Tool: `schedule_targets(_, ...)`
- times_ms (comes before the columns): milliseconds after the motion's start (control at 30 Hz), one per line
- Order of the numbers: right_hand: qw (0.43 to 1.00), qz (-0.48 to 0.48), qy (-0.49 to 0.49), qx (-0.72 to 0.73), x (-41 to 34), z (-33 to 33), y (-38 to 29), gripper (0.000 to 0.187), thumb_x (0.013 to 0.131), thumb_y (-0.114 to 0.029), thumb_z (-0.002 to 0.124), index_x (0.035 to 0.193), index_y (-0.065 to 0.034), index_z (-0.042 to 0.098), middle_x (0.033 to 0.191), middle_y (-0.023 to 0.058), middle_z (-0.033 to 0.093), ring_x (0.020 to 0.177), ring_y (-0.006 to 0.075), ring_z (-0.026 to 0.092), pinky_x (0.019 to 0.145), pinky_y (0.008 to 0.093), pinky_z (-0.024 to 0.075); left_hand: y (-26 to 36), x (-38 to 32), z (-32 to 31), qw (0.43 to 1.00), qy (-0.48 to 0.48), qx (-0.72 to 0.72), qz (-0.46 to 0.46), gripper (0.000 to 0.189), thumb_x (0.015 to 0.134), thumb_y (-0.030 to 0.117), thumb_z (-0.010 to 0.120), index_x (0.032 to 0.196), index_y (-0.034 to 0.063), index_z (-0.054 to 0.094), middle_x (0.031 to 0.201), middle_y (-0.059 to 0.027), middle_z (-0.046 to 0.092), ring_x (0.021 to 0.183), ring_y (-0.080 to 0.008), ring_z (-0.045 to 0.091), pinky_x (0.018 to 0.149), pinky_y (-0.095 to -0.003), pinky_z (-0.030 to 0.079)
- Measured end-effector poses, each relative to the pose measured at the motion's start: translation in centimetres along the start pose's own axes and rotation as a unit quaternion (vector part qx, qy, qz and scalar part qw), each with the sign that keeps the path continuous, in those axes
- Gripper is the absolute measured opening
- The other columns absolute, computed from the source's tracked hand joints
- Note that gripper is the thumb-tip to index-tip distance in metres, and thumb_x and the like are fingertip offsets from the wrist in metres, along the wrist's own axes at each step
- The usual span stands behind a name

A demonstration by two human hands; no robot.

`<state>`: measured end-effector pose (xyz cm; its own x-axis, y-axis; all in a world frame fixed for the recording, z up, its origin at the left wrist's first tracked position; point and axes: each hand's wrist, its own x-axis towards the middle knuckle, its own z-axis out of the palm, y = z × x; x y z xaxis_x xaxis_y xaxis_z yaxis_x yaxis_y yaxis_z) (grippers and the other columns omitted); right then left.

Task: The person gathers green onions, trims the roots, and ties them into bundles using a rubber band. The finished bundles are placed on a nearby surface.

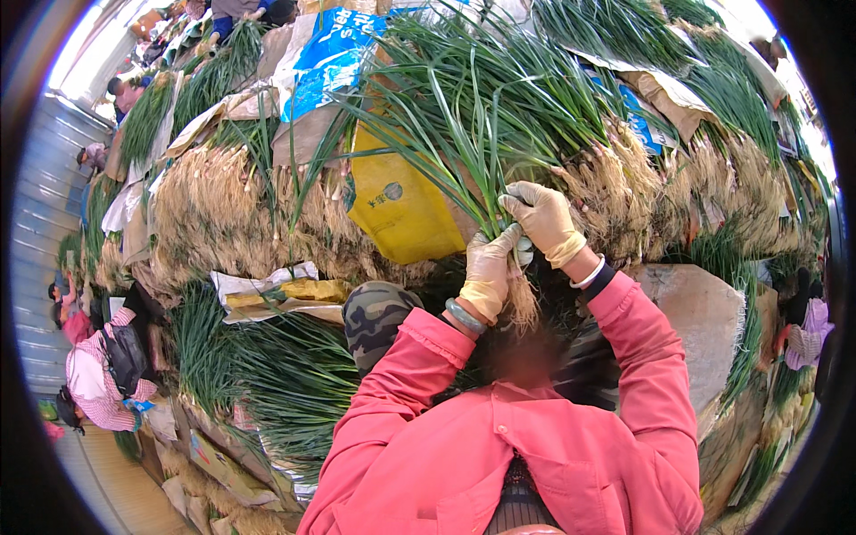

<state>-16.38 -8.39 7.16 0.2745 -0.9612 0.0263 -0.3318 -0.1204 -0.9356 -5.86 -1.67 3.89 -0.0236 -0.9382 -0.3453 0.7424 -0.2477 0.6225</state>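
My left hand (489,271), in a pale rubber glove, is closed around the lower stems of a bunch of green onions (490,200). Their long leaves fan upward and their roots hang below the hand. My right hand (543,221), gloved alike, is at the bunch's right side, its fingers bent against the stems; whether it grips any is hard to tell. Beyond the hands lies a yellow sack (404,200) bearing writing. A large pile of green onions (528,100) lies past it, with roots towards me.
Rooty onion bundles (207,207) run along the left, beside a folded sack (284,294). More onions (294,374) lie left of my knee, a brown sheet (695,328) at right. A person in a checked top (107,381) is at far left, others further off.
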Motion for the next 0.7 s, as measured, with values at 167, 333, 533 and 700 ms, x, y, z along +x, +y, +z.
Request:
schedule_targets(167,0.91,0.068,-0.035,0.408,-1.8,-1.1,0.4,0.019,0.096,-0.017,0.055,0.102,-0.0007,0.063,0.093,0.0048,0.064,0.082,0.0123,0.061,0.075,0.0268,0.0497,0.8,0.3,-0.6,0.989,-0.094,-0.114,-0.031,0.012,0.091,0.015,0.062,0.097,0.0051,0.06,0.073,-0.0034,0.061,0.054,-0.0151,0.057,0.049,-0.0264,0.049)
schedule_targets(333,0.913,-0.054,-0.002,0.404,-5.7,-4.6,-1.6,0.021,0.096,-0.022,0.055,0.095,-0.0013,0.06,0.079,0.0052,0.062,0.069,0.0142,0.059,0.067,0.0267,0.0487,2.4,0.9,-1.9,0.989,-0.035,-0.142,-0.013,0.026,0.092,0.022,0.061,0.107,0.0005,0.06,0.076,-0.003,0.06,0.052,-0.0133,0.052,0.052,-0.0269,0.05)
schedule_targets(533,0.846,-0.017,-0.257,-0.466,-8.1,-10.5,7.4,0.024,0.081,-0.033,0.07,0.093,-0.0116,0.072,0.086,0.0109,0.069,0.076,0.0299,0.065,0.073,0.0384,0.0523,4.3,0.3,-1.7,0.945,-0.224,-0.236,-0.021,0.037,0.095,0.024,0.058,0.124,0.0005,0.054,0.066,0.0014,0.054,0.049,-0.0071,0.046,0.046,-0.0236,0.04)
schedule_targets(700,0.941,-0.156,0.088,-0.286,0.0,-9.1,4.6,0.023,0.085,-0.021,0.064,0.102,-0.0065,0.068,0.083,0.0118,0.066,0.076,0.0304,0.064,0.069,0.0377,0.0515,3.8,0.1,-0.5,0.972,-0.138,-0.171,-0.087,0.051,0.092,0.017,0.061,0.137,0.0038,0.044,0.079,-0.0026,0.064,0.055,-0.0084,0.053,0.048,-0.0241,0.046)
